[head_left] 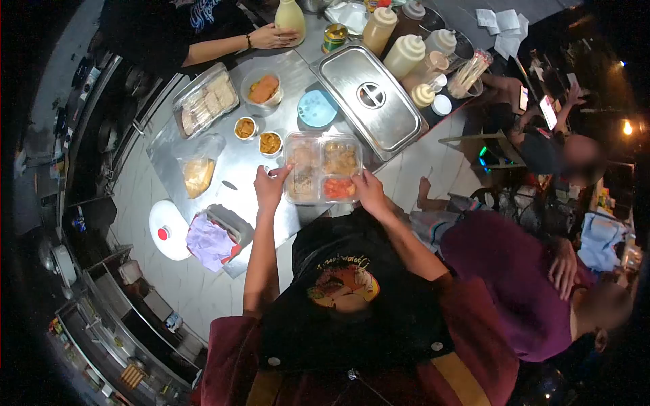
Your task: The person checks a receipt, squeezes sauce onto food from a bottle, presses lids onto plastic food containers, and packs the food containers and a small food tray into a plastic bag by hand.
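Note:
A clear lidded plastic food container (pixel 321 169) with divided compartments sits at the near edge of the metal work surface. Red pieces show in its lower right compartment, brown food in the upper right, paler food on the left. My left hand (pixel 271 184) grips its left side, thumb at the rim. On the opposite side, my right hand (pixel 371 192) holds the lower right edge. Just beyond the container stand two small cups of brown food, one nearer (pixel 269 143) and one farther (pixel 245 128). A blue round lid or dish (pixel 317 108) lies behind it.
A steel lidded pan (pixel 370 97) and several squeeze bottles (pixel 406 55) stand at the back right. Far left are a tray of skewers (pixel 207 100), a plastic bag (pixel 199 175) and a purple cloth (pixel 213 241). Another person's hand (pixel 273 36) touches a bottle; a person in purple (pixel 508 284) sits right.

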`<act>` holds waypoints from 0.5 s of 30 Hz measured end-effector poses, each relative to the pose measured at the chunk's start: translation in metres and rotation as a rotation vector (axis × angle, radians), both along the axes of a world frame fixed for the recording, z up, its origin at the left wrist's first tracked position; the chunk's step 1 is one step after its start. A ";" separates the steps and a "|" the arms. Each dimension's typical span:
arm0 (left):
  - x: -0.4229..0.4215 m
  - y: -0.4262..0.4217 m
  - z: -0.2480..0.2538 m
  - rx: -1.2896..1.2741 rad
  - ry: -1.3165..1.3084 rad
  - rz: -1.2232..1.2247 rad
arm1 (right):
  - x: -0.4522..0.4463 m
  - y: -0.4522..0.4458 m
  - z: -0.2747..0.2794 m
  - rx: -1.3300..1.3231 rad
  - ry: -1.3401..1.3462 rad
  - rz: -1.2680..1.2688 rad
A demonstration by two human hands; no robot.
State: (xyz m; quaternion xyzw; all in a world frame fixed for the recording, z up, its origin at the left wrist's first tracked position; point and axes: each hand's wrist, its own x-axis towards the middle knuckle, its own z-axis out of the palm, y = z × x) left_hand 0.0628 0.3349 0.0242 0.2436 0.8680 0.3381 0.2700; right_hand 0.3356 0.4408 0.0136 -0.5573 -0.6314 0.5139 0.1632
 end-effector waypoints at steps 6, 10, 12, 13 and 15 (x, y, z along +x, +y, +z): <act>0.018 -0.033 0.003 -0.133 -0.078 0.167 | 0.006 0.002 -0.004 -0.098 -0.122 0.095; 0.026 -0.050 -0.001 -0.074 -0.084 0.266 | 0.007 -0.003 -0.008 -0.093 -0.100 0.154; 0.024 -0.050 0.003 -0.072 -0.109 0.256 | 0.005 0.000 -0.016 -0.082 -0.100 0.158; 0.024 -0.048 0.007 -0.068 -0.122 0.248 | 0.005 0.002 -0.020 -0.078 -0.083 0.163; 0.025 -0.051 0.012 -0.063 -0.172 0.234 | 0.005 0.007 -0.027 -0.068 -0.049 0.172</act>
